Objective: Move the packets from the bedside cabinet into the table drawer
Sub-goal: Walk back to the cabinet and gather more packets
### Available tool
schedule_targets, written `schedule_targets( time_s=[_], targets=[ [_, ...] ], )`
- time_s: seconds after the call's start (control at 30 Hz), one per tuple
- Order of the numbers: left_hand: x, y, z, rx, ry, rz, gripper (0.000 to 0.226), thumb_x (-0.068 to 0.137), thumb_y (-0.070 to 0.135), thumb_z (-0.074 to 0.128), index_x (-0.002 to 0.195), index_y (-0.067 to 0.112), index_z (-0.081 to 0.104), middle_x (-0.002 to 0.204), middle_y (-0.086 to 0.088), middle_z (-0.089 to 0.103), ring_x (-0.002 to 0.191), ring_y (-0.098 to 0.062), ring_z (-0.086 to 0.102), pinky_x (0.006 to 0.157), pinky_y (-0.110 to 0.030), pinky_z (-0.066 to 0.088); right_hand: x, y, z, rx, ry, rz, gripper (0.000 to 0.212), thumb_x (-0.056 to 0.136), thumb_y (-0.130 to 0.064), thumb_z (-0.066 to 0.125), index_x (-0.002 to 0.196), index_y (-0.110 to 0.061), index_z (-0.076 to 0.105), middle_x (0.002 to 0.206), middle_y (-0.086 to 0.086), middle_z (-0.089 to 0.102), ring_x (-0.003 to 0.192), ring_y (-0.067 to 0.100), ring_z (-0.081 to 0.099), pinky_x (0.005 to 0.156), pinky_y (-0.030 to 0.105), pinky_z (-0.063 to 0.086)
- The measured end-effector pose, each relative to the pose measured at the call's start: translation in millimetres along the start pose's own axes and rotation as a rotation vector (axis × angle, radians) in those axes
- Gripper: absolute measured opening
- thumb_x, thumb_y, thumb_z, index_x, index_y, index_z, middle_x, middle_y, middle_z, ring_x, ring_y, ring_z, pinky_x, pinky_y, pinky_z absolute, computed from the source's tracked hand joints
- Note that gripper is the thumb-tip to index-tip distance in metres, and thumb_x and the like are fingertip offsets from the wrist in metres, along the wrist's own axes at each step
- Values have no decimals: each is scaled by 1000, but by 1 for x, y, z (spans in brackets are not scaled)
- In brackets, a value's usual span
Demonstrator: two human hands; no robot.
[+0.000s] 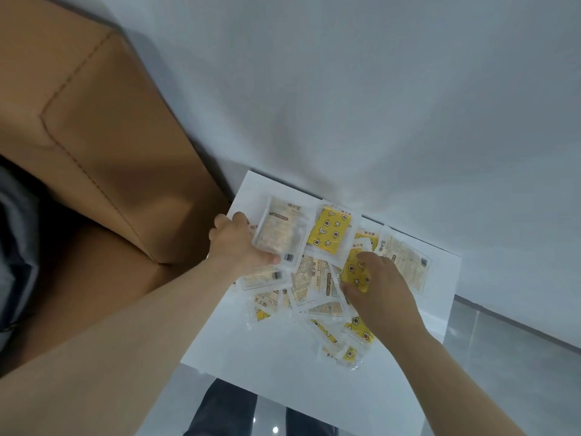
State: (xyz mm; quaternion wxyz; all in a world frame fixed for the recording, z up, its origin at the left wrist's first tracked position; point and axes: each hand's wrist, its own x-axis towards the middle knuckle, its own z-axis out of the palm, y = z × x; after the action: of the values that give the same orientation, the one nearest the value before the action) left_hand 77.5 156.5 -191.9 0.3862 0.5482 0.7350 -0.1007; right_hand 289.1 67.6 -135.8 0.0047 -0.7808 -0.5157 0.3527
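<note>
Fingers (234,219) of the left hand (235,243) curl round a pale clear-plastic packet (281,236) at frame centre; the right hand (380,287) pinches a yellow star-printed packet (353,273) atop the heap of packets (314,297) on the white bedside cabinet (251,347).

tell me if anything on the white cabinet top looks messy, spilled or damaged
The packets lie in a loose heap on the cabinet top, overlapping at all angles, some showing yellow, others print. None looks torn. The left hand grips a pale packet; the right hand pinches a yellow packet.
</note>
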Motion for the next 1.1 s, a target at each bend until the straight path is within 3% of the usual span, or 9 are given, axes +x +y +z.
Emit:
schedule_targets(
  time_s=[0.2, 0.37, 0.47, 0.6, 0.7, 0.83, 0.97, 1.1],
  targets=[
    [-5, -19, 3, -28, 23, 142, 84, 50, 36, 92, 117, 18, 45, 112, -2, 33, 104, -22, 46, 89, -38, 51, 10, 2, 13, 25, -47, 154, 102, 71, -51, 76, 148, -16, 19, 142, 6, 34, 127, 28, 42, 98, 44, 46],
    [-5, -23, 7, -38, 60, 130, 90, 49, 36, 92, 122, 20, 43, 110, -2, 37, 106, -23, 46, 88, -40, 51, 17, -5, 23, -103, 25, 234, 123, 61, -65, 76, 150, -12, 9, 144, 11, 33, 133, 31, 33, 103, 47, 37],
    [-5, -20, 8, 18, 92, 117, 91, 50, 40, 91, 124, 19, 43, 112, -4, 39, 107, -23, 44, 90, -37, 48, 17, -10, 28, -122, 58, 294, 122, 59, -62, 79, 148, -9, 14, 138, 11, 37, 128, 31, 38, 101, 47, 37],
    [-6, -15, 8, 128, 147, 101, 90, 50, 47, 89, 124, 18, 45, 117, -5, 36, 111, -25, 36, 92, -37, 45, 20, -12, 35, 20, 84, 333, 100, 54, -52, 86, 130, -10, 36, 122, 9, 48, 114, 31, 49, 93, 46, 45],
    [-5, -15, 7, 141, 129, 115, 87, 52, 46, 89, 122, 18, 44, 117, -5, 42, 108, -24, 41, 90, -39, 46, 21, -12, 38, 126, 99, 347, 90, 54, -46, 89, 121, -11, 40, 117, 7, 51, 111, 30, 51, 90, 46, 47],
    [-5, -18, 8, -19, 71, 102, 86, 53, 36, 91, 120, 17, 42, 113, -5, 48, 100, -23, 54, 84, -37, 52, 22, -15, 36, 225, 142, 361, 90, 62, -58, 79, 127, -8, 41, 122, 10, 47, 115, 32, 46, 96, 48, 43],
    [-5, -20, 8, -26, 50, 90, 79, 54, 37, 90, 114, 14, 46, 109, -5, 50, 93, -21, 57, 76, -34, 54, 35, -26, 31, 266, 145, 449, 96, 71, -73, 60, 134, -5, 37, 133, 15, 42, 123, 35, 41, 100, 48, 39],
    [-4, -21, 9, -37, 47, 103, 76, 55, 35, 90, 114, 14, 46, 107, -4, 50, 88, -17, 52, 70, -28, 47, 47, -32, 31, 214, 140, 501, 99, 68, -71, 65, 132, -2, 34, 132, 18, 41, 123, 37, 42, 95, 46, 41]
  ],
)
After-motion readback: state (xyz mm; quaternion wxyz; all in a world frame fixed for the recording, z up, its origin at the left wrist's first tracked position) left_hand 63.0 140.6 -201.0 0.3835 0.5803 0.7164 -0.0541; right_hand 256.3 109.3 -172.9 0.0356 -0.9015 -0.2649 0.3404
